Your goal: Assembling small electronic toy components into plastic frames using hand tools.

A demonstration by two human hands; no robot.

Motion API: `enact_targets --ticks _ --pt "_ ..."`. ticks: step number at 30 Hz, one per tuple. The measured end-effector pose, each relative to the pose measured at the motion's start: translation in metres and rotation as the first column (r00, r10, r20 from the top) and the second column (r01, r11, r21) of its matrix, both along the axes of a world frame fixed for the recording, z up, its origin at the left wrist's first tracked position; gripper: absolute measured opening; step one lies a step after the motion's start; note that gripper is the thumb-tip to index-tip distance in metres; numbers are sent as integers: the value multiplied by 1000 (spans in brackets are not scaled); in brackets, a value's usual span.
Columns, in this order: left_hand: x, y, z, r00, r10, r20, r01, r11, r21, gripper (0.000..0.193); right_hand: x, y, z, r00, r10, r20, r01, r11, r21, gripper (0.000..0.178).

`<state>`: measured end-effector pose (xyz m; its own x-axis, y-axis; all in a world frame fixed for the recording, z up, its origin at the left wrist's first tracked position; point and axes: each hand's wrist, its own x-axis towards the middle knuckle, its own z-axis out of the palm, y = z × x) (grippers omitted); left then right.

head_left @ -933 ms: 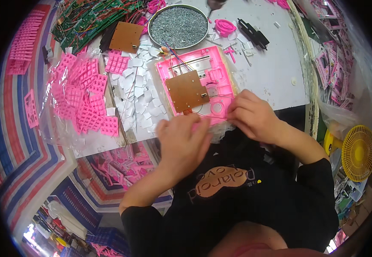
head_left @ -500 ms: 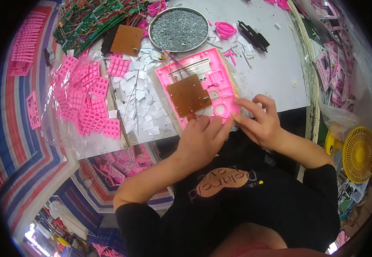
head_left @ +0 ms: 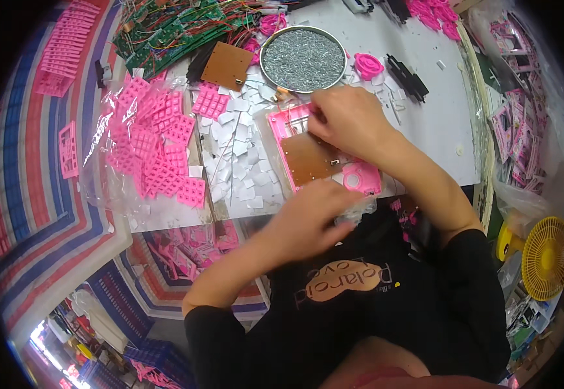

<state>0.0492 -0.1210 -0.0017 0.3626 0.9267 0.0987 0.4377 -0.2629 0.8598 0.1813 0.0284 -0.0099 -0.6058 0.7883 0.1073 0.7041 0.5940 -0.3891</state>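
A pink plastic casing (head_left: pixel 363 179) lies at the near edge of the table, with a brown circuit board (head_left: pixel 308 159) resting in it. My right hand (head_left: pixel 350 120) reaches over the far side of the casing. Its fingers are curled together, and whatever they pinch is hidden beneath them; thin wires run close by. My left hand (head_left: pixel 311 217), slightly blurred, hovers by the casing's near edge with thumb and fingers apart and nothing in them. Part of the casing's far right side is covered by my right hand and forearm.
Beyond the casing stands a round tray of small screws (head_left: pixel 302 58). Green circuit boards with wires (head_left: pixel 184 32) are heaped at far left, near another brown board (head_left: pixel 227 66). Pink keypads (head_left: pixel 158 142) and white paper pieces (head_left: pixel 249 162) lie left. A yellow fan (head_left: pixel 546 258) is at right.
My right hand has moved from the casing's near right corner to its far side. My left hand has drawn back off the board's near edge and opened. The view has shifted a little.
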Motion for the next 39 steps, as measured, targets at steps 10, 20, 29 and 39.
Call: enact_targets --ticks 10,20,29,39 --pt "-29 93 -23 808 550 -213 -451 809 378 16 19 -14 2 838 -248 -486 -55 848 -528 13" --pt "-30 97 -32 789 580 -201 -436 761 480 12 7 -12 3 989 29 -148 -4 985 170 17" --pt "-33 97 -39 834 552 -21 -491 758 429 10 5 -12 6 977 -133 -169 106 982 -158 15" --pt "-35 95 -27 892 396 -217 -216 796 566 13 37 -25 24 800 482 -356 -506 862 28 26"
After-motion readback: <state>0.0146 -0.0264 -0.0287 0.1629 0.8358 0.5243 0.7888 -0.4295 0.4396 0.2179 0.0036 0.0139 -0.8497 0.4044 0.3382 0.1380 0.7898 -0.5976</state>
